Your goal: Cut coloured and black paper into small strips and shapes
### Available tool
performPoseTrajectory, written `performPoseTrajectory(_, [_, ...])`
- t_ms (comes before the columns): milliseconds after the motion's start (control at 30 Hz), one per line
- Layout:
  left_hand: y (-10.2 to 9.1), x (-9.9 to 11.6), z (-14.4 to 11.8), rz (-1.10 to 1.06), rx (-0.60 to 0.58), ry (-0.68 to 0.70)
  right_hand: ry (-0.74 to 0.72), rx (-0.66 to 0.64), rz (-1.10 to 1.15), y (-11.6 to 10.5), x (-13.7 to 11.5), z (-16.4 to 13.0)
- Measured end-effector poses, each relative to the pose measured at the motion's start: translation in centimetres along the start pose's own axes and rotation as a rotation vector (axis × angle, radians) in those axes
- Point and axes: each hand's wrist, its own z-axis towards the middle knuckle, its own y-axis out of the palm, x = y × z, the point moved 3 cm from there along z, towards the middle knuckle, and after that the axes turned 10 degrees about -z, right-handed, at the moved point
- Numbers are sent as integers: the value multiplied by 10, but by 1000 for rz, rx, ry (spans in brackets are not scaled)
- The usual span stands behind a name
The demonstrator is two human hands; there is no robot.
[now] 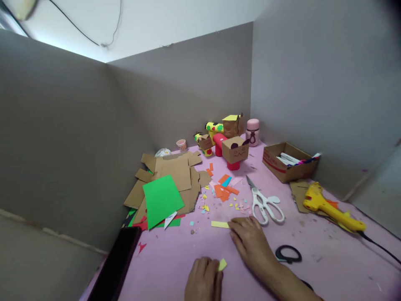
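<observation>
My left hand (203, 279) is closed at the near edge of the table, with a short yellow paper strip (222, 265) sticking out between thumb and fingers. Its other end is hidden by the hand. My right hand (252, 242) rests low over the table, its fingertips closed on the right end of a longer yellow paper strip (219, 224) that lies flat. White-handled scissors (265, 205) lie just beyond the right hand. Beside the right wrist is a black scissor handle (288, 253), partly covered by the forearm.
Cardboard pieces (173, 172) and a green sheet (163, 200) lie left; a dark phone-like slab (115, 263) is nearer. Orange scraps (222, 192) lie mid-table. Behind stand a cardboard-headed red figure (234, 150) and pink bottle (252, 133). Right are a marker box (275, 167) and yellow glue gun (332, 209).
</observation>
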Motion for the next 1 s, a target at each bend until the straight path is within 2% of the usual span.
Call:
performPoseTrajectory(100, [-17,5,18,-128,-92,-96,34,45,32,-4,5,1])
performPoseTrajectory(200, [-31,6,48,-112,-11,-110,52,92,58,-10,9,1])
performPoseTrajectory(300, [-30,3,77,-71,-10,-88,63,138,84,-17,11,2])
performPoseTrajectory(500, [-13,0,136,-39,-46,-96,47,208,157,-23,8,1])
performPoseTrajectory(600, [8,-1,182,-39,-70,-123,17,232,192,-22,3,0])
performPoseTrajectory(733, [42,-14,235,-20,-114,-237,-14,254,220,-22,-4,1])
performPoseTrajectory(867, [62,-32,255,-14,-149,-340,-23,287,241,-18,-5,3])
performPoseTrajectory(1000, [63,-47,256,-52,-172,-403,2,325,269,-9,-2,4])
